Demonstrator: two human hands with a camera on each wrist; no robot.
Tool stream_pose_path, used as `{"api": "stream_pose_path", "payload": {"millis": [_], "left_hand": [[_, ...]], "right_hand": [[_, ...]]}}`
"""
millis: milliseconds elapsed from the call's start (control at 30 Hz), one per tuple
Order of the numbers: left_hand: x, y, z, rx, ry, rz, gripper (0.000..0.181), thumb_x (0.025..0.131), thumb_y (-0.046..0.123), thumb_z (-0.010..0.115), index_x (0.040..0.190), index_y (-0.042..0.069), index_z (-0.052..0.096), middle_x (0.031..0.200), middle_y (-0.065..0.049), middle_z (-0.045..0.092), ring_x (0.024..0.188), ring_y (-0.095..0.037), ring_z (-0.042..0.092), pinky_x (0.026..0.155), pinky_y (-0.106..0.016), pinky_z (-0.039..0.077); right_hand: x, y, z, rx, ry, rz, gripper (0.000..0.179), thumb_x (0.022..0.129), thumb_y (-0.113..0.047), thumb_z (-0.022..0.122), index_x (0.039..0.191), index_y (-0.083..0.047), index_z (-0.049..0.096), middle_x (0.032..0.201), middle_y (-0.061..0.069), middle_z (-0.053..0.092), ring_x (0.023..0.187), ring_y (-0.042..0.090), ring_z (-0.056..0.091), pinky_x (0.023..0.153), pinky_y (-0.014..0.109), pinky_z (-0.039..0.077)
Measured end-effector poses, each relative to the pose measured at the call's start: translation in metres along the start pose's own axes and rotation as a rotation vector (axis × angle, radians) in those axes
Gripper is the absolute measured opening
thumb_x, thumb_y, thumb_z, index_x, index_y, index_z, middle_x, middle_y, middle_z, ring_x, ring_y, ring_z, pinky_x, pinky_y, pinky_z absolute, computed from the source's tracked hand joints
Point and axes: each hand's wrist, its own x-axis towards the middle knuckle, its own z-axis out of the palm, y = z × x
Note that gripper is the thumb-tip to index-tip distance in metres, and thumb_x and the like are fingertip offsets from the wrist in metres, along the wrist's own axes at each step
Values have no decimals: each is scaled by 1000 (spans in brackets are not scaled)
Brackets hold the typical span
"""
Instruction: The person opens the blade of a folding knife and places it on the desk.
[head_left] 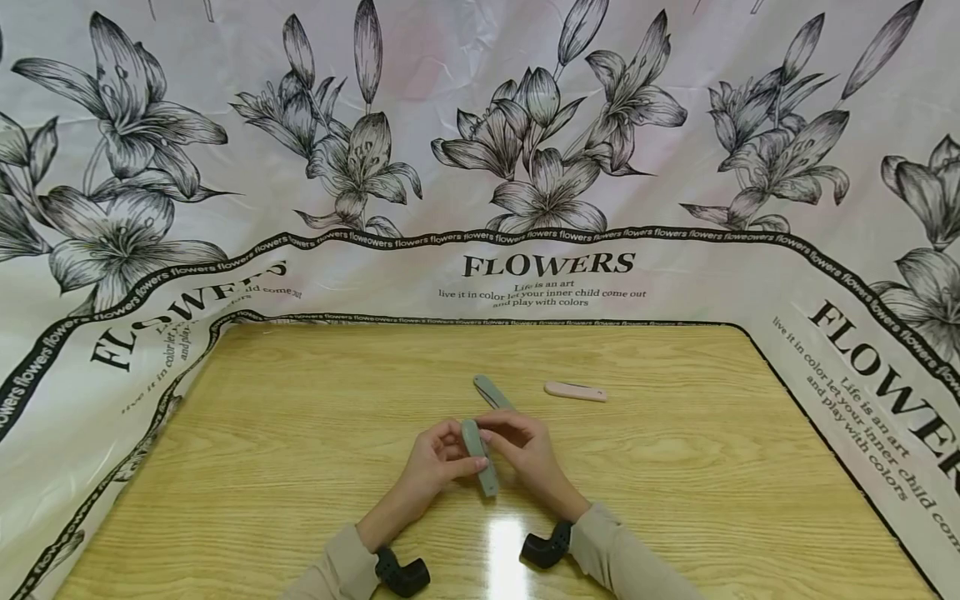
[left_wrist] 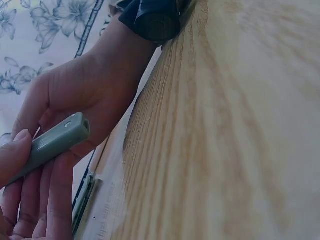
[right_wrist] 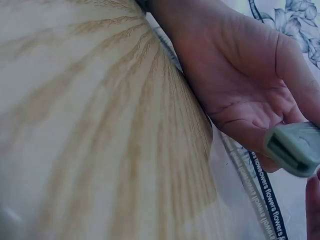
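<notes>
A green-handled folding knife [head_left: 480,467] stands tilted between both hands over the table's middle. My left hand [head_left: 435,458] grips it, thumb across the handle and fingers behind. From the other side my right hand [head_left: 531,448] pinches the knife's upper part with thumb and fingertips. In the right wrist view the near end of the handle [right_wrist: 295,150] shows a dark slot; whether a blade is out I cannot tell. Just beyond the right fingers lies a second green folding knife [head_left: 489,390], its near end hidden by them. A pink folding knife [head_left: 576,392] lies further right.
The wood-grain table [head_left: 300,400] is bordered at the back and sides by a white flower-printed sheet [head_left: 540,287]. Black wrist cameras, left [head_left: 403,573] and right [head_left: 546,546], sit under the wrists near the tabletop.
</notes>
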Motion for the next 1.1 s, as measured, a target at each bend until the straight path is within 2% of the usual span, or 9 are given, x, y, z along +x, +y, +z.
{"api": "stream_pose_path", "payload": {"millis": [167, 367, 567, 667, 867, 1100], "left_hand": [[0, 0, 1, 41, 39, 27, 27, 83, -1, 78, 95, -10, 54, 99, -14, 70, 88, -19, 68, 76, -28, 55], [0, 1, 1, 68, 83, 24, 29, 83, -1, 78, 92, -9, 53, 95, -10, 70, 88, -19, 67, 78, -28, 55], [1, 2, 1, 61, 86, 9, 32, 82, -2, 78, 95, -14, 51, 100, -26, 67, 89, -19, 67, 79, -28, 56], [0, 3, 1, 60, 80, 8, 31, 82, -3, 78, 97, -14, 53, 101, -28, 67, 88, -19, 67, 79, -28, 56], [0, 4, 1, 60, 60, 8, 28, 83, -1, 78, 98, -9, 55, 99, -13, 70, 89, -19, 68, 77, -28, 56], [1, 3, 0, 59, 50, 13, 32, 84, -2, 77, 108, -8, 57, 100, -9, 69, 90, -18, 67, 76, -27, 57]], "right_hand": [[-1, 1, 1, 2, 26, 5, 16, 91, 14, 61, 104, 8, 68, 96, 25, 66, 91, 16, 66, 78, 30, 57], [-2, 3, 2, -6, 32, 44, 11, 92, 12, 61, 98, 6, 67, 90, 25, 63, 83, 17, 64, 72, 26, 56], [-2, 0, 2, -36, -9, 119, 8, 93, 13, 58, 97, 9, 64, 91, 26, 61, 85, 14, 62, 75, 25, 55], [0, -10, 3, -64, -46, 127, 6, 93, 15, 57, 94, 10, 61, 87, 25, 59, 82, 9, 58, 71, 23, 54], [7, -29, 7, -112, -131, 68, 13, 93, 18, 52, 87, 6, 55, 82, 22, 55, 78, 10, 54, 68, 23, 50], [9, -27, 8, -174, -149, -35, 20, 90, 22, 51, 85, 3, 53, 78, 17, 54, 73, 14, 52, 65, 23, 48]]}}
